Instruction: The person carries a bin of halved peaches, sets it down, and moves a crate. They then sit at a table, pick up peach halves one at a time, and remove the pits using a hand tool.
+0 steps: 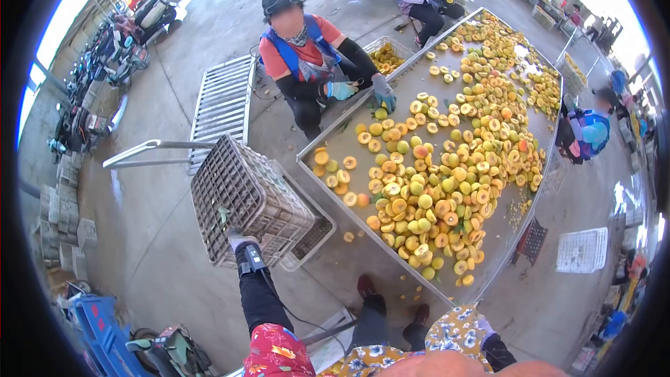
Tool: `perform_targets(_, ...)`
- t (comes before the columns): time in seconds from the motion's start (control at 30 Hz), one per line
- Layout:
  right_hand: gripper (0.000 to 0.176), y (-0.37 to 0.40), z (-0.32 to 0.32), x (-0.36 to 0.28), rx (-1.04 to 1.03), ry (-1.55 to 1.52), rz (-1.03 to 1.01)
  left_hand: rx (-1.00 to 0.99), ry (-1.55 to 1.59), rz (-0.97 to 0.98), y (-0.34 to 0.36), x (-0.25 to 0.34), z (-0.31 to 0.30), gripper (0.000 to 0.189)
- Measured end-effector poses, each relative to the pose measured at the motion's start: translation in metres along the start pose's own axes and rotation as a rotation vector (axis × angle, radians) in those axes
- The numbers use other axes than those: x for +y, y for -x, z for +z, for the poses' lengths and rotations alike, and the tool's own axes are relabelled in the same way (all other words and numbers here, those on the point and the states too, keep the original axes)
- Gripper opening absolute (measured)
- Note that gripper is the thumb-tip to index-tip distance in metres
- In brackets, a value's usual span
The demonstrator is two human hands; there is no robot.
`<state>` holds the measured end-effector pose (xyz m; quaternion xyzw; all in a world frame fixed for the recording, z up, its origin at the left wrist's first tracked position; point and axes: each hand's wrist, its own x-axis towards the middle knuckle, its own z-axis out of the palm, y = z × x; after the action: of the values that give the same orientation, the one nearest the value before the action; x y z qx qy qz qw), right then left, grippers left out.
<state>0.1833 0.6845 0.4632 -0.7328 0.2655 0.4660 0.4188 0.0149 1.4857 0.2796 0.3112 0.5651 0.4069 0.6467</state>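
One head view: left hand (238,240) has its fingers clenched on the lower rim of a tilted grey plastic lattice crate (244,195), just beside the long metal surface (494,232) heaped with halved yellow-orange fruit (433,195); right hand (484,324) sits low by the surface edge, and its grip cannot be told.

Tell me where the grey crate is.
Head view, left of centre: the grey crate hangs tilted beside the near-left corner of the fruit table, its lower edge gripped by the left hand.
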Motion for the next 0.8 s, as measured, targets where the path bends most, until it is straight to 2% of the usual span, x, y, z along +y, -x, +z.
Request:
perform_targets(0.03, 0.037, -0.005, 0.002, 0.009, -0.006, -0.191, -0.014, -0.022, 0.162, -0.065, -0.006, 0.012, -0.003, 0.056)
perform_targets(0.07, 0.037, -0.005, -0.006, 0.018, 0.045, -0.112, -0.053, -0.034, 0.322, -0.134, -0.012, 0.024, -0.005, 0.057)
perform_targets(0.1, 0.038, 0.005, -0.007, 0.017, 0.094, -0.033, -0.092, -0.147, 0.299, -0.053, -0.039, 0.018, -0.027, 0.058)
perform_targets(0.13, 0.037, -0.014, -0.015, 0.045, 0.098, -0.052, -0.162, -0.105, 0.099, 0.023, -0.014, 0.035, -0.028, 0.054)
perform_targets(0.17, 0.037, -0.012, -0.016, 0.044, 0.124, 0.013, -0.172, -0.065, -0.101, 0.1, 0.021, 0.051, -0.031, 0.055)
perform_targets(0.23, 0.035, -0.012, -0.025, 0.054, 0.194, 0.117, -0.161, 0.01, -0.22, 0.108, 0.087, 0.08, -0.019, 0.067)
perform_targets(0.27, 0.034, -0.018, -0.033, 0.077, 0.211, 0.097, -0.226, 0.048, -0.279, 0.108, 0.119, 0.094, -0.012, 0.074)
perform_targets(0.3, 0.032, -0.023, -0.042, 0.108, 0.234, 0.077, -0.291, 0.084, -0.281, 0.043, 0.186, 0.125, 0.017, 0.073)
perform_targets(0.37, 0.026, 0.021, -0.046, 0.125, 0.229, -0.148, -0.224, -0.016, -1.117, 0.468, 0.178, 0.105, -0.024, 0.066)
perform_targets(0.43, 0.024, 0.036, -0.068, 0.124, 0.186, -0.423, -0.179, -0.096, -0.439, 0.134, 0.192, 0.115, -0.059, 0.059)
perform_targets(0.47, 0.023, 0.031, -0.082, 0.152, 0.197, -0.431, -0.142, -0.154, -0.612, 0.306, 0.207, 0.11, -0.078, 0.049)
perform_targets(0.5, 0.022, -0.001, -0.095, 0.183, 0.202, -0.441, -0.105, -0.18, -0.944, 0.426, 0.241, 0.102, -0.066, 0.044)
perform_targets(0.53, 0.019, 0.024, -0.108, 0.189, 0.224, -0.475, -0.106, -0.259, -0.904, 0.427, 0.243, 0.109, -0.084, 0.041)
perform_targets(0.6, 0.02, 0.051, -0.14, 0.213, 0.221, -0.499, -0.097, -0.332, -0.588, 0.24, 0.288, 0.109, -0.086, 0.036)
perform_targets(0.63, 0.02, 0.051, -0.159, 0.234, 0.227, -0.526, -0.082, -0.202, -0.307, 0.011, 0.322, 0.108, -0.079, 0.031)
perform_targets(0.67, 0.02, 0.047, -0.18, 0.257, 0.235, -0.551, -0.067, -0.015, 0.006, -0.166, 0.394, 0.117, -0.044, 0.027)
perform_targets(0.77, 0.019, 0.021, -0.241, 0.339, 0.244, -0.636, -0.038, -0.154, -0.202, 0.036, 0.406, 0.094, -0.067, 0.041)
perform_targets(0.8, 0.019, 0.014, -0.267, 0.365, 0.235, -0.569, -0.012, -0.202, -0.273, 0.089, 0.417, 0.085, -0.059, 0.047)
